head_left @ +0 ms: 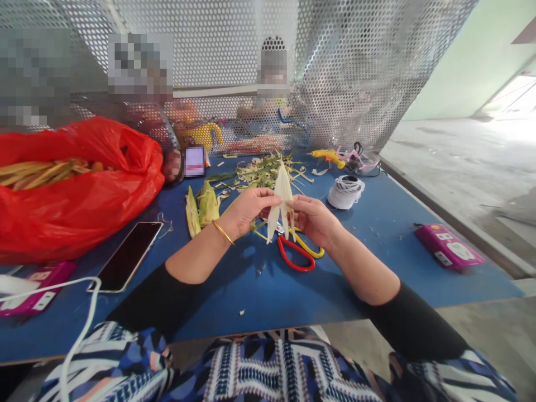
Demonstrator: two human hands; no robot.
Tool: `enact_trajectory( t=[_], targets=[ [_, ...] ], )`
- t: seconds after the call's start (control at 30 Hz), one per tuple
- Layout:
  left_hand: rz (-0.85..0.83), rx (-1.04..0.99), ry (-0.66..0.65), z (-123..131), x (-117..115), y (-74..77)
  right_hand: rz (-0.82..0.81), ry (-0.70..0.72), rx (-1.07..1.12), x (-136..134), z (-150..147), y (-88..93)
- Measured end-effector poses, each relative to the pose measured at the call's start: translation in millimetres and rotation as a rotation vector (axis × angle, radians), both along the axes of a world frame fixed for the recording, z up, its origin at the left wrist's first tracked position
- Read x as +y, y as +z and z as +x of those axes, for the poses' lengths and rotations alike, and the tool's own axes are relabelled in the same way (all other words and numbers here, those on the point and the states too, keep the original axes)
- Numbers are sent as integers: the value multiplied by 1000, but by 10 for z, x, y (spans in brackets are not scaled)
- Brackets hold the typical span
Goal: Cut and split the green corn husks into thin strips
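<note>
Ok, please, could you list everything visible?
Pale husk: one, cream, centre
Scissors: one, red and yellow, centre
Green husks: two, green, centre left
Scraps: pile, green, far centre
Thread: one roll, white, right
Tool: one, yellow, far right
Pink item: one, beside tool
Boxes: two, purple, left and right
Phone: one, dark, left
Lit screen: one, lilac, far left
Cable: one, white, near left
Bag: one, red, left
Dried husks: several, tan, in bag
Table: one, blue, centre
Mesh panel: one, silver, behind
People: several, blurred, behind panel
Bangle: one, gold, left wrist
Sleeves: two, black, foreground
Garment: one, patterned blue, bottom
Left fingers and right fingers: bare, pinching husk
</note>
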State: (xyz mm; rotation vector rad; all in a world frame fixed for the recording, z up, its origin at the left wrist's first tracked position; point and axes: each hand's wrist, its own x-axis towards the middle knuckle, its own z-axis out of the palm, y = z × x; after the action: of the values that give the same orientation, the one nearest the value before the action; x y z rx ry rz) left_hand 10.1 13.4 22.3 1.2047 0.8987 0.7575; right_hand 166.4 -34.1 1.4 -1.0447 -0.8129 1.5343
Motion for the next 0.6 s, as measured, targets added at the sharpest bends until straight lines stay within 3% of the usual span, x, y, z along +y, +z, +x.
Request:
enact_trajectory(
  t=[0.17,0.33,0.6],
  targets=[
    [25,-11,-40,-26,18,9,108,-70,-112,11,8,-24],
    [-79,-82,-38,-23,11,10,179,-60,-193,-4,-13,-24],
    [-13,-102,103,29,-13,-49,284,-141,-444,6,-59,-79]
  ],
)
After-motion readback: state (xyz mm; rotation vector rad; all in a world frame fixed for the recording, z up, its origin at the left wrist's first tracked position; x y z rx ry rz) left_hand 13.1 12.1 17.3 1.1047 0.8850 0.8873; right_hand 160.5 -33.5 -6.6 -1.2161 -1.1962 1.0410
